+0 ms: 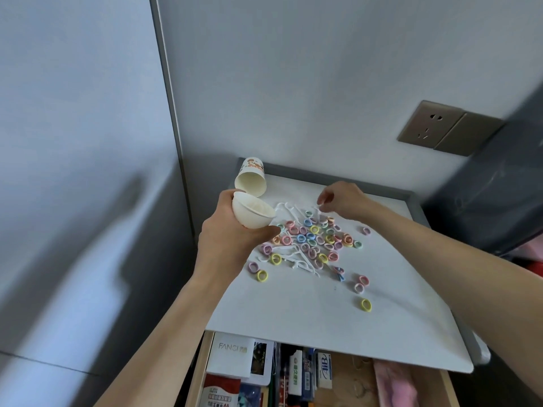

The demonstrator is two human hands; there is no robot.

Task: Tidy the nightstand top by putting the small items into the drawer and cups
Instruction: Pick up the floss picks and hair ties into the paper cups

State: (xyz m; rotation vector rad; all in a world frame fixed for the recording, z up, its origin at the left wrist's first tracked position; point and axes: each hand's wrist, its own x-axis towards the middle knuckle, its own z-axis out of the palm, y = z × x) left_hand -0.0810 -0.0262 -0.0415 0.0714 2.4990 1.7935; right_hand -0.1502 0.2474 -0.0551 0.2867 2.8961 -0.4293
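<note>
Front free, middle crowded
The tabletop (308, 312) is bare along its front and right. Hair ties (314, 239) and floss picks (293, 212) crowd the middle, a printed cup (251, 180) lies tipped in the back left corner, and the left hand (232, 233) holds a white cup (252, 211) above the left edge.

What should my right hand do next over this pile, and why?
Probably pinch one of the hair ties at the pile's far edge and drop it into the cup. The right hand hovers there with fingers curled, the left hand holds the cup tilted beside the pile, and many ties lie scattered on the nightstand top.
</note>
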